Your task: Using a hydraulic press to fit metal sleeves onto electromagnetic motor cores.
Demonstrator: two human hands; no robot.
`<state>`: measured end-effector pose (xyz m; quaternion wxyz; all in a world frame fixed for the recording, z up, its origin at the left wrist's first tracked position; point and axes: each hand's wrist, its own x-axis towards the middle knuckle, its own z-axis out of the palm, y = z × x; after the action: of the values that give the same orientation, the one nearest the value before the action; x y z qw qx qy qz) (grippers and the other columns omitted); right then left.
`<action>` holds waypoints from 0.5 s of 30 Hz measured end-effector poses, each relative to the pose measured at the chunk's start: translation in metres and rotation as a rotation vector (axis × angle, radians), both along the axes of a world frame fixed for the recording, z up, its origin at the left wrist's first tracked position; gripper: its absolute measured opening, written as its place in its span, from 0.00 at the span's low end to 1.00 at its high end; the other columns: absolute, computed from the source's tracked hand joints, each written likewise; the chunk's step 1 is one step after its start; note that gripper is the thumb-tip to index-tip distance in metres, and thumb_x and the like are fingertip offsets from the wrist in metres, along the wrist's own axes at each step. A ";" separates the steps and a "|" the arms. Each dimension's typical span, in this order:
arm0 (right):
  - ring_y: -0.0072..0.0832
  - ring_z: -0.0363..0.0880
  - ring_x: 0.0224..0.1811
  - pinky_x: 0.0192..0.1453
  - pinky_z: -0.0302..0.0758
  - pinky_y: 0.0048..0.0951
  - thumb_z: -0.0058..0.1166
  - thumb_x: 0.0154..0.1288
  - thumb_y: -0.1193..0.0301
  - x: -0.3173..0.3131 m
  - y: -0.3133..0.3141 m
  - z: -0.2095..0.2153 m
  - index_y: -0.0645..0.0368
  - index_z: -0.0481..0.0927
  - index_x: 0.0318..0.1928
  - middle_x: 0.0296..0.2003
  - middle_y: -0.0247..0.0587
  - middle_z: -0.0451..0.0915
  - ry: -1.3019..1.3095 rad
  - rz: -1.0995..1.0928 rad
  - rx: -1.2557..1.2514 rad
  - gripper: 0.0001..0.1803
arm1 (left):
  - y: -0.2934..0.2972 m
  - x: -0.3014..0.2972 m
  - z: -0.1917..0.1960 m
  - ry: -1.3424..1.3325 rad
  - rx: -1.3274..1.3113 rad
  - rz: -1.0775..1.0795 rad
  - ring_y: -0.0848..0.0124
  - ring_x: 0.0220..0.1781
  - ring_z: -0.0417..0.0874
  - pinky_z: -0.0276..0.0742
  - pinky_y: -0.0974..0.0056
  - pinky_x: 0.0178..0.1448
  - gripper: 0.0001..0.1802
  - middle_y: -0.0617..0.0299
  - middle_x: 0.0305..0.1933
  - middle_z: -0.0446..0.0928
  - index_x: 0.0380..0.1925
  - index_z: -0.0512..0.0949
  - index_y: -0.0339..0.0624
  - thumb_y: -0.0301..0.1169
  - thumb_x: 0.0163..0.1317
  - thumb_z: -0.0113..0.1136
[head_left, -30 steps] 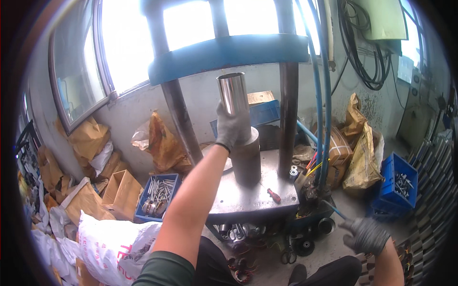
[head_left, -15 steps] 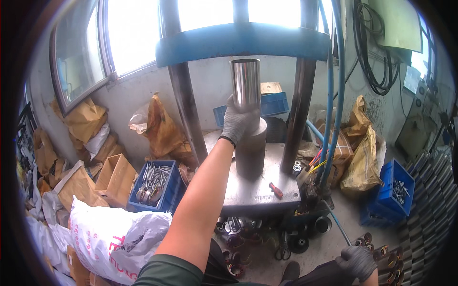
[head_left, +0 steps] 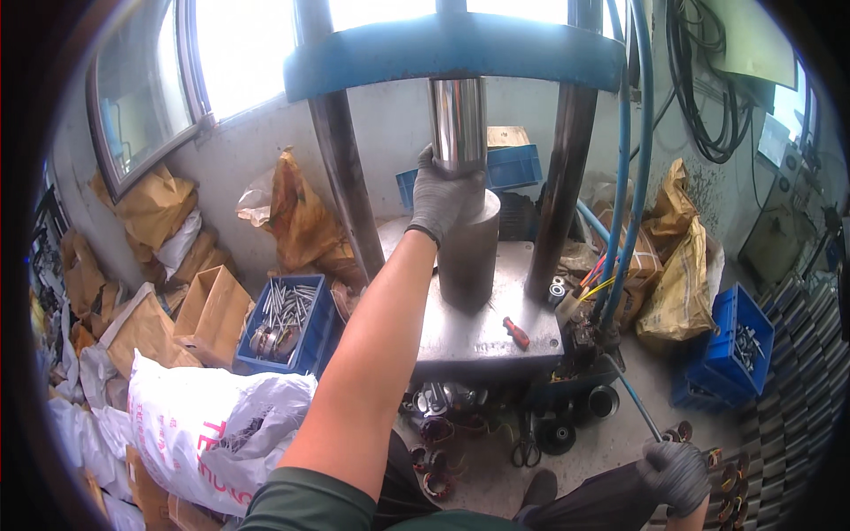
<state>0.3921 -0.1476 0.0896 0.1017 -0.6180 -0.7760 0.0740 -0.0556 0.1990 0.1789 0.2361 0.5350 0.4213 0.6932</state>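
My left hand (head_left: 445,196), in a grey glove, wraps round the lower end of a shiny metal tube (head_left: 459,124). The tube stands upright, its top close beneath the blue crossbeam (head_left: 456,60) of a press; whether they touch I cannot tell. Under that hand is a dark, thick steel cylinder (head_left: 469,252) on the metal press table (head_left: 443,341). Low at the right, my gloved right hand (head_left: 676,478) is closed round the end of a thin lever rod (head_left: 633,396), which slopes up toward the press. A red-handled screwdriver (head_left: 516,333) lies on the table.
Dark posts (head_left: 343,181) flank the table, and blue hoses (head_left: 630,186) run down on the right. Blue bins (head_left: 297,354) of metal parts stand to both sides. A white sack (head_left: 168,434) sits at the near left; scissors (head_left: 525,451) and round parts are below the table.
The whole view has shifted, so the press appears higher. The tube's open top rim, visible before, now sits at the crossbeam's lower edge. Both hands keep their grips.
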 end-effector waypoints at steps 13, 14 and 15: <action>0.52 0.85 0.35 0.40 0.81 0.47 0.66 0.55 0.66 0.002 -0.007 -0.002 0.59 0.83 0.29 0.29 0.52 0.83 0.033 0.013 0.049 0.09 | 0.000 0.004 0.002 -1.021 0.030 -0.634 0.69 0.55 0.79 0.82 0.62 0.59 0.29 0.63 0.53 0.77 0.61 0.69 0.47 0.34 0.61 0.68; 0.51 0.86 0.38 0.43 0.82 0.46 0.66 0.54 0.69 0.003 -0.007 -0.002 0.58 0.86 0.34 0.32 0.51 0.85 0.039 0.012 0.015 0.08 | 0.011 0.001 -0.004 -1.026 0.022 -0.634 0.69 0.55 0.79 0.82 0.62 0.59 0.29 0.63 0.53 0.77 0.61 0.69 0.47 0.34 0.61 0.68; 0.51 0.86 0.38 0.43 0.82 0.46 0.66 0.54 0.69 0.001 -0.006 -0.002 0.58 0.86 0.34 0.32 0.51 0.85 0.040 0.013 0.006 0.08 | 0.020 -0.004 -0.010 -0.723 0.070 -0.417 0.68 0.52 0.79 0.83 0.62 0.56 0.29 0.62 0.51 0.77 0.59 0.70 0.45 0.35 0.59 0.71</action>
<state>0.3933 -0.1539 0.0880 0.1188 -0.6109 -0.7781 0.0846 -0.0591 0.2188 0.1693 0.4858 0.3388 0.1699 0.7876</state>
